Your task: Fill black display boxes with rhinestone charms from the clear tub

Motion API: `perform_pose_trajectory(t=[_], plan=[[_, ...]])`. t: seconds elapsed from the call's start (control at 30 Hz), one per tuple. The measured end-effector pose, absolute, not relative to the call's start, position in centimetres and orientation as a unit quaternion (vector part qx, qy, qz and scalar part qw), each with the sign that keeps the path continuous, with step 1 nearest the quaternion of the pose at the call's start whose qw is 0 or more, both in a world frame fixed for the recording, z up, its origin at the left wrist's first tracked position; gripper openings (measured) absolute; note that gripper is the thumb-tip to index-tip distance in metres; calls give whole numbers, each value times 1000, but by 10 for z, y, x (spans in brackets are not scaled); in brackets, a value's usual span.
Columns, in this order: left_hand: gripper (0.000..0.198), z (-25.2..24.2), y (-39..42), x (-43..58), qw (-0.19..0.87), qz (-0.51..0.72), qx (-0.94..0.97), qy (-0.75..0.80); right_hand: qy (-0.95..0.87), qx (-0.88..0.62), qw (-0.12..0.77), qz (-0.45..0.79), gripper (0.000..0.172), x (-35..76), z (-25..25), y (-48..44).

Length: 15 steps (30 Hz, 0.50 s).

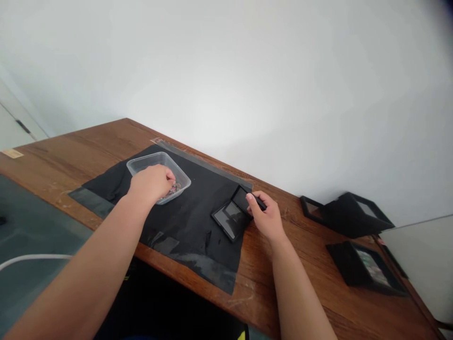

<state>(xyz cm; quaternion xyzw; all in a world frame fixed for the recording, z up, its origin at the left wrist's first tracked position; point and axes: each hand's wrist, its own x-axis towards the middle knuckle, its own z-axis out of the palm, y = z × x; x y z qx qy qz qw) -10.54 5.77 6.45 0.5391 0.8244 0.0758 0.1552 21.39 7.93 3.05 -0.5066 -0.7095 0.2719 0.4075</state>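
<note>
My left hand point(151, 182) reaches into a clear plastic container point(141, 164) on a black mat point(184, 222). Its fingers curl down among small items at the bottom of the tub; what they hold is hidden. My right hand point(267, 215) grips the raised lid of an open black display case point(231, 218) lying at the mat's right edge. The thumb and fingers pinch the lid's edge, and the glossy base lies flat on the mat.
The wooden table point(311, 264) runs along a white wall. An open black case point(348, 212) and another black case point(368, 269) sit at the far right. A white cable point(31, 259) lies at the lower left.
</note>
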Motion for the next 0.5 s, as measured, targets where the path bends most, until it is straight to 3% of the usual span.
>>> perform_pose_trajectory(t=[0.23, 0.5], plan=[[41, 58, 59, -113, 171, 49, 536, 826, -712, -501, 408, 275, 37, 215, 29, 81], [26, 55, 57, -108, 161, 72, 547, 818, -716, -502, 404, 270, 38, 215, 30, 79]])
